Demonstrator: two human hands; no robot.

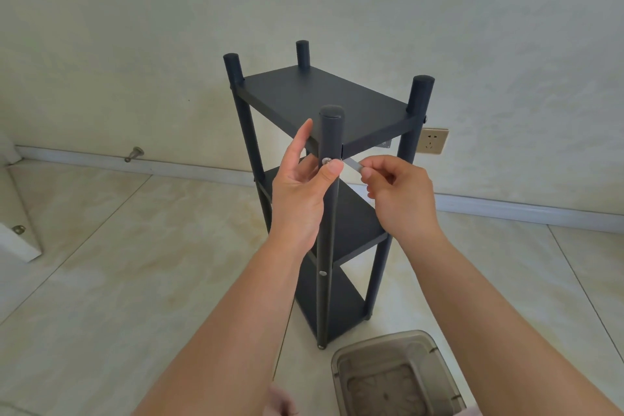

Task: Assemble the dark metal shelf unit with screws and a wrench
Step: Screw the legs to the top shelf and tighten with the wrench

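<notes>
1. Fingers of the right hand pinch a flat silver wrench, whose far end meets a screw on the near post.
2. Left hand holds this post, thumb pressing beside the screw, other fingers straight.
3. Dark shelf unit stands upright on the tiled floor near the wall, with three boards and four round posts.
4. Grey plastic box lies near right, cut by the frame edge; its contents are unclear.
5. Wall socket shows behind the right post.
</notes>
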